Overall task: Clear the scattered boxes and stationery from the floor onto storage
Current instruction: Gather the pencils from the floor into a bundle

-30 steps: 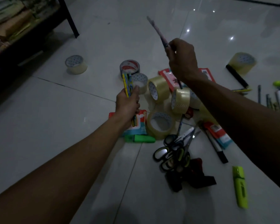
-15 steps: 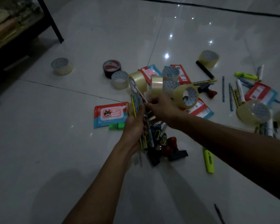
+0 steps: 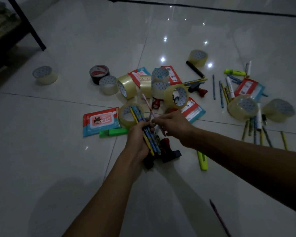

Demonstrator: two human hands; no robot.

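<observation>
Bundle of blue and yellow pencils (image 3: 144, 130) slanting above the floor (image 3: 41, 151), left hand (image 3: 138, 141) curled round it, right hand (image 3: 173, 124) pinching a pink pencil (image 3: 148, 104) against the bundle — hands touching, tape rolls (image 3: 176, 96) and wipes pack (image 3: 101, 120) behind.

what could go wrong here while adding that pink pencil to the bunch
1. The left hand grips a full bundle of pencils; sliding the pink pencil in with the right hand could loosen the grip and spill some.
2. Both hands work just above the tape rolls standing on edge; a knock might send one rolling.
3. The lone pencil near the person could be stepped on.
</observation>
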